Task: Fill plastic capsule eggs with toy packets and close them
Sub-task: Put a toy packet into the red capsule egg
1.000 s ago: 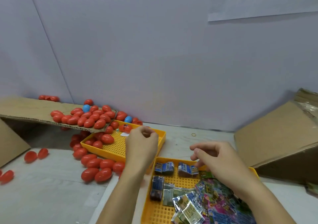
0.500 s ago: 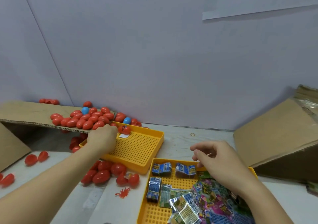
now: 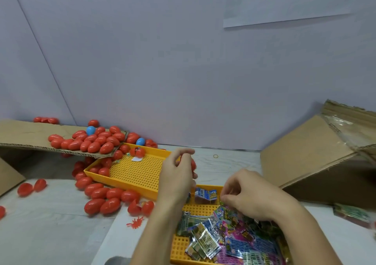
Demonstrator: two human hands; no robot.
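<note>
1. The red egg-shaped plastic capsules [image 3: 95, 205] look smooth and glossy, with bright highlights on their shells.
2. The two blue plastic eggs [image 3: 90, 130] have the same smooth sheen.
3. The yellow perforated plastic tray [image 3: 140, 173] looks hard and matt, its floor a grid of small holes.
4. The second yellow plastic tray [image 3: 180, 248] has the same finish.
5. The printed foil toy packets [image 3: 205, 241] are shiny and crinkled, catching light.
6. The brown corrugated cardboard sheet [image 3: 24, 134] is matt and rough-edged, with its fluting showing.
7. The brown cardboard box [image 3: 317, 154] is matt; clear glossy tape [image 3: 343, 128] wrinkles over its top.
8. The pale wood-grain tabletop [image 3: 50, 236] looks matt.
</note>
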